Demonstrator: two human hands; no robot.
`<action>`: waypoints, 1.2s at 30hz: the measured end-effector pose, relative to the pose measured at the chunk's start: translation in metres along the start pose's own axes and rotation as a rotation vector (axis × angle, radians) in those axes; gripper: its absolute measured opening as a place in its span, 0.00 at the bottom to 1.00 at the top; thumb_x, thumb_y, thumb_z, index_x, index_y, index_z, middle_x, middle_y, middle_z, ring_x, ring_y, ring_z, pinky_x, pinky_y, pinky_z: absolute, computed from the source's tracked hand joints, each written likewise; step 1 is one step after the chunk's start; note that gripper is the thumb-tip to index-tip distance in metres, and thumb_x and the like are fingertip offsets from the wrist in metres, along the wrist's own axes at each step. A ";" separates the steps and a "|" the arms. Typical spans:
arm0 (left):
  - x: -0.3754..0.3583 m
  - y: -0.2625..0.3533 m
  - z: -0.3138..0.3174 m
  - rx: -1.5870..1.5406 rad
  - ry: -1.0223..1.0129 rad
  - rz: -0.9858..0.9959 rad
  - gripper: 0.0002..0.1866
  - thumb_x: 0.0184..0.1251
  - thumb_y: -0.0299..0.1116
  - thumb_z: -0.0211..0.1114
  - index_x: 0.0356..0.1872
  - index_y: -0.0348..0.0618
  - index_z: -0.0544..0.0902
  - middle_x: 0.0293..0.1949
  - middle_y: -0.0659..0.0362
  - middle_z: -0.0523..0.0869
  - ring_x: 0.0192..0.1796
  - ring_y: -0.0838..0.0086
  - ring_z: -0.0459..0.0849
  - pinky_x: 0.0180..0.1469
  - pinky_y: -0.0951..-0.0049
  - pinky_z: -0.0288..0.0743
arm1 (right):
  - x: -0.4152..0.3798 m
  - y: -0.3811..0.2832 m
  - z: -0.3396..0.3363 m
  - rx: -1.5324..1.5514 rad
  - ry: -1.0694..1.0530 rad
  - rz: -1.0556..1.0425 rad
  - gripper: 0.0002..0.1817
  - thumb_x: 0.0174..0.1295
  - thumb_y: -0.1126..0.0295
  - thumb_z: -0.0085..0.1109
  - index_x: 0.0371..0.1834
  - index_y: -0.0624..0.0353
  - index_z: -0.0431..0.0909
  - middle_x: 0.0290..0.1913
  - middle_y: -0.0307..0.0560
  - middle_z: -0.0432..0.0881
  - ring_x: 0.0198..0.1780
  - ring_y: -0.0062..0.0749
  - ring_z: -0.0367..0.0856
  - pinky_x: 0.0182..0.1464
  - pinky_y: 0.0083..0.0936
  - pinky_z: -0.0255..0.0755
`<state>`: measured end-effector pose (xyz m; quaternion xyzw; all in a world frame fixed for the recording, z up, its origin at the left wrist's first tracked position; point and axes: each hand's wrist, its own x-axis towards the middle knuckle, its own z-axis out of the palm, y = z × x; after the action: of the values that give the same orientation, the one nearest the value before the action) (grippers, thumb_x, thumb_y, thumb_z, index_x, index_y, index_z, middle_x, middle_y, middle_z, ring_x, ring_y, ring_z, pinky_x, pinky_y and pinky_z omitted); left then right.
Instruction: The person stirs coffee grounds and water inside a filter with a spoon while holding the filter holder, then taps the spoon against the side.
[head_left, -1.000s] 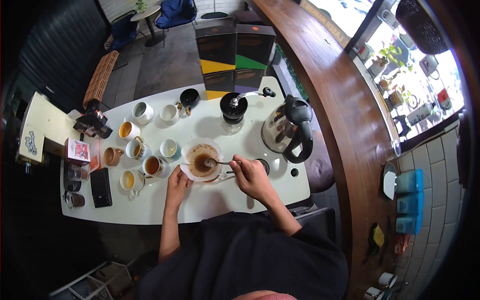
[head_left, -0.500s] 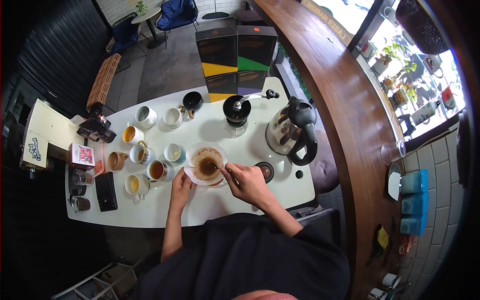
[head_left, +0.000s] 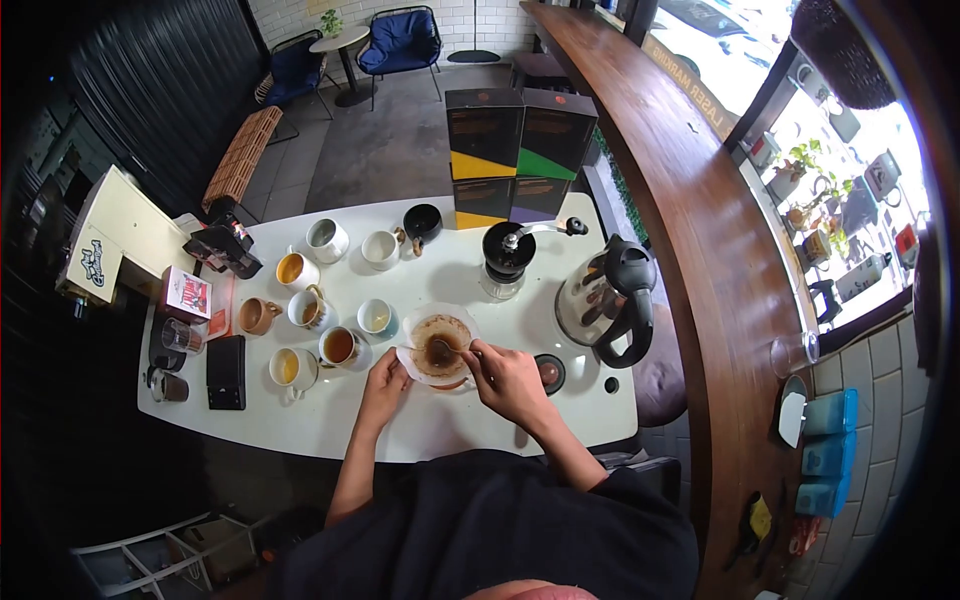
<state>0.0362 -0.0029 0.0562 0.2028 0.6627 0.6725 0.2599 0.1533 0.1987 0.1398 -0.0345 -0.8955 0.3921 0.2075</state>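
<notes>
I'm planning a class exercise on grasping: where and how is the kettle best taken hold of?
Probably by its black handle, from the near right: the kettle stands upright, with the handle bowing outward there. The right hand would first release the spoon.

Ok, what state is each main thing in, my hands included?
Stained white paper filter: open, brown liquid inside
Silver metal spoon: reaching into the filter
Right hand: gripping spoon
Left hand: at filter's edge
Shiny black-lidded kettle: closed
Black cranked grinder: upright
Pale ceramic mug beside left hand: holding amber liquid
</notes>
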 end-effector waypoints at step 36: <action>-0.005 0.000 0.002 0.057 0.044 -0.036 0.11 0.79 0.27 0.52 0.56 0.36 0.76 0.37 0.67 0.77 0.37 0.86 0.70 0.41 0.82 0.68 | 0.019 0.007 -0.009 -0.056 -0.090 -0.024 0.10 0.72 0.64 0.56 0.36 0.58 0.79 0.27 0.52 0.83 0.27 0.55 0.81 0.29 0.44 0.74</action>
<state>0.0414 -0.0047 0.0569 0.1833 0.6905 0.6530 0.2513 0.1392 0.2141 0.1468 -0.0120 -0.9149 0.3657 0.1704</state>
